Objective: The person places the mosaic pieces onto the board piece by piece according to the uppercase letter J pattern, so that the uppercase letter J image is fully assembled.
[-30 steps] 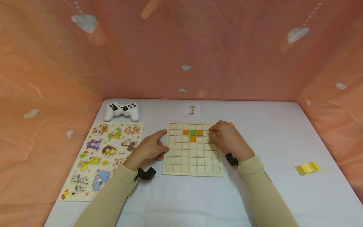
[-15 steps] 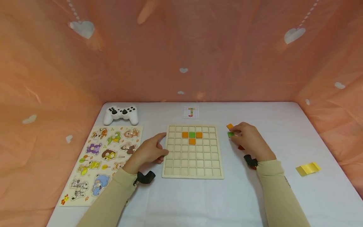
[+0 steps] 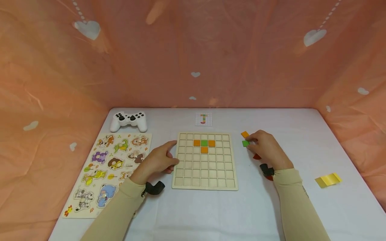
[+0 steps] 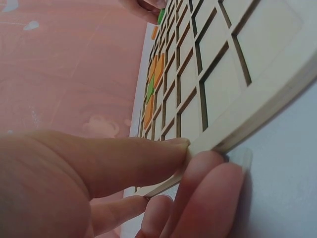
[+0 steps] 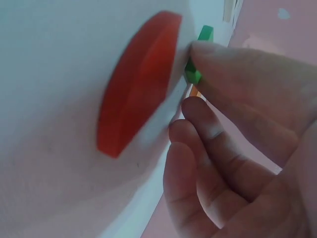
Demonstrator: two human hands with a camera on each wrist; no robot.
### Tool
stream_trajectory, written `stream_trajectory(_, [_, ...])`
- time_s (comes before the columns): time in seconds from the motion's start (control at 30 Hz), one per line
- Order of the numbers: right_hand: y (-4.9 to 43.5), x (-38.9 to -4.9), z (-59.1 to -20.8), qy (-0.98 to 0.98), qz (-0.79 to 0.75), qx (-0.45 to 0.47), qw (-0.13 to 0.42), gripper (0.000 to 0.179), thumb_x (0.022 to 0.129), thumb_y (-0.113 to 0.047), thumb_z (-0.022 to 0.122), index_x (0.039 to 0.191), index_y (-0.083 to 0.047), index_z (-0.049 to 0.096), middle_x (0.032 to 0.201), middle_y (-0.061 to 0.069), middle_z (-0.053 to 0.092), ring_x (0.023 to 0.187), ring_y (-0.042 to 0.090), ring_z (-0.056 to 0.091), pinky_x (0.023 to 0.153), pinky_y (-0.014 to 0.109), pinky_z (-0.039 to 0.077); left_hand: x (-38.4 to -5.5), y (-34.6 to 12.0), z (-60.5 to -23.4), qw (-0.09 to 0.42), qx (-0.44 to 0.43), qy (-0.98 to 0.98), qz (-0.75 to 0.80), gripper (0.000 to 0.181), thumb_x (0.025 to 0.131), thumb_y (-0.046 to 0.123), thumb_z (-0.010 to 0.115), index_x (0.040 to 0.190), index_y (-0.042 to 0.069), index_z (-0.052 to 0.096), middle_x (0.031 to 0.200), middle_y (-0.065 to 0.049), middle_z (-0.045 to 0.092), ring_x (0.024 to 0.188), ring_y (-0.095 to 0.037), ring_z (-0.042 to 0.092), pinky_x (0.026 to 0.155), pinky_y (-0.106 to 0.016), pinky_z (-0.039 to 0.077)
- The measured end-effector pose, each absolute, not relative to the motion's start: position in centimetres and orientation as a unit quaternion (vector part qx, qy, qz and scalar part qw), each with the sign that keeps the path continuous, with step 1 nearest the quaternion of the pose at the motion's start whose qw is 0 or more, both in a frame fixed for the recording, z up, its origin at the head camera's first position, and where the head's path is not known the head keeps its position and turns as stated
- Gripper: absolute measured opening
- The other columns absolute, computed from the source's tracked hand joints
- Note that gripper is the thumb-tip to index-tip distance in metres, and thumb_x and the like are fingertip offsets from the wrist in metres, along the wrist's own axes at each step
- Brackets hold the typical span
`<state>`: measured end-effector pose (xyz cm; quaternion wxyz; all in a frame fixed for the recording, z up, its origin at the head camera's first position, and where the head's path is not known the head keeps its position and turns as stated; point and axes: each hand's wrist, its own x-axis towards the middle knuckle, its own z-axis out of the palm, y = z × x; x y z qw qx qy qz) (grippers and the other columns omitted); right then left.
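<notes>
A square wooden grid board (image 3: 187, 164) lies mid-table with three orange tiles (image 3: 204, 150) and one green tile (image 3: 204, 143) set in its upper cells. My left hand (image 3: 158, 160) is at the board's left edge, index finger extended and thumb tip on the rim; its other fingers are bent low beside the edge. Right of the board, my right hand (image 3: 265, 147) pinches a loose green tile (image 3: 245, 143) at the table surface. Another orange tile (image 3: 245, 134) lies just beyond it. A red curved piece (image 5: 141, 87) sits under the right palm, partly hidden in the head view.
Behind the board lies a small card (image 3: 203, 119) with a coloured J pattern. A white game controller (image 3: 128, 121) stands back left, above an animal puzzle board (image 3: 104, 175) partly covered by the left sleeve. A folded yellow strip (image 3: 328, 180) lies far right.
My right hand has left the board's right side and come to the loose tiles further right, its fingers now at the green one. The left hand stays at the board's edge.
</notes>
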<state>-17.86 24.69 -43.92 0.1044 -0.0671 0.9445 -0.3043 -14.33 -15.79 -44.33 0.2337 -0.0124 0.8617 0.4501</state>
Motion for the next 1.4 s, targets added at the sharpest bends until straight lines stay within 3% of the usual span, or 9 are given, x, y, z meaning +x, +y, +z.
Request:
stream_trajectory(0.2, [24.7,-17.8,-44.0,0.940,-0.312,-0.055,0.122,0.034,0.101,-0.010,0.075,0.133,0.000,0.073,0.131,0.023,0.062,0.066,0.021,0.067,0.061,0.032,0.061,-14.3,-15.8,-44.3,0.236,-0.014,0.859,0.453,0.084,0.097,0.008,0.075,0.170,0.017,0.034,0.091,-0.012,0.063,0.066,-0.017,0.070,0.062,-0.029,0.064])
stream_trajectory(0.67, [23.8,-17.5,-43.5,0.934,-0.328,-0.052,0.132,0.035,0.103,-0.019,0.073,0.133,-0.001,0.072,0.129,0.019,0.064,0.069,0.023,0.066,0.061,0.032,0.059,-14.3,-15.7,-44.2,0.236,-0.017,0.860,0.452,0.083,0.097,0.007,0.074,0.170,0.017,0.035,0.091,-0.012,0.064,0.066,-0.017,0.069,0.062,-0.028,0.063])
stream_trajectory(0.73, [23.4,-17.5,-43.4,0.939,-0.316,-0.067,0.117,0.034,0.103,-0.019,0.071,0.131,-0.001,0.073,0.127,0.017,0.066,0.079,0.024,0.067,0.068,0.034,0.059,-14.3,-15.7,-44.2,0.234,-0.015,0.860,0.453,0.084,0.096,0.007,0.074,0.170,0.016,0.035,0.091,-0.012,0.064,0.066,-0.017,0.069,0.062,-0.029,0.064])
stream_trajectory(0.8, [22.8,-17.4,-43.3,0.943,-0.306,-0.085,0.100,0.032,0.101,-0.019,0.071,0.128,-0.002,0.076,0.129,0.016,0.068,0.097,0.030,0.070,0.083,0.042,0.062,-14.3,-15.7,-44.2,0.233,-0.013,0.860,0.453,0.083,0.096,0.007,0.074,0.169,0.016,0.036,0.092,-0.012,0.064,0.067,-0.017,0.070,0.063,-0.029,0.064])
stream_trajectory(0.9, [21.7,-17.3,-43.5,0.949,-0.287,-0.109,0.072,0.027,0.100,-0.019,0.072,0.121,-0.006,0.080,0.126,0.012,0.072,0.117,0.033,0.067,0.103,0.049,0.057,-14.2,-15.8,-44.3,0.230,-0.011,0.860,0.455,0.084,0.095,0.007,0.074,0.169,0.016,0.036,0.091,-0.012,0.065,0.067,-0.018,0.070,0.063,-0.029,0.064])
stream_trajectory(0.97, [20.8,-17.1,-43.7,0.948,-0.287,-0.118,0.065,0.025,0.099,-0.020,0.075,0.119,-0.007,0.081,0.125,0.010,0.073,0.122,0.034,0.067,0.109,0.054,0.055,-14.3,-15.8,-44.3,0.230,-0.010,0.861,0.454,0.084,0.095,0.007,0.074,0.169,0.016,0.036,0.091,-0.012,0.065,0.066,-0.018,0.070,0.063,-0.029,0.064])
stream_trajectory(1.2, [17.2,-16.4,-43.9,0.943,-0.279,-0.170,0.061,0.023,0.096,-0.018,0.079,0.116,-0.007,0.082,0.114,0.007,0.075,0.105,0.026,0.070,0.097,0.048,0.061,-14.3,-15.7,-44.2,0.234,-0.015,0.861,0.452,0.084,0.096,0.007,0.074,0.170,0.017,0.035,0.090,-0.012,0.064,0.066,-0.018,0.069,0.062,-0.029,0.063])
stream_trajectory(1.4, [14.9,-16.0,-43.8,0.942,-0.260,-0.203,0.057,0.021,0.094,-0.019,0.082,0.112,-0.008,0.083,0.115,0.006,0.075,0.110,0.026,0.069,0.101,0.046,0.060,-14.3,-15.6,-44.2,0.234,-0.016,0.862,0.449,0.083,0.097,0.007,0.074,0.170,0.017,0.035,0.089,-0.012,0.065,0.064,-0.017,0.069,0.061,-0.028,0.063])
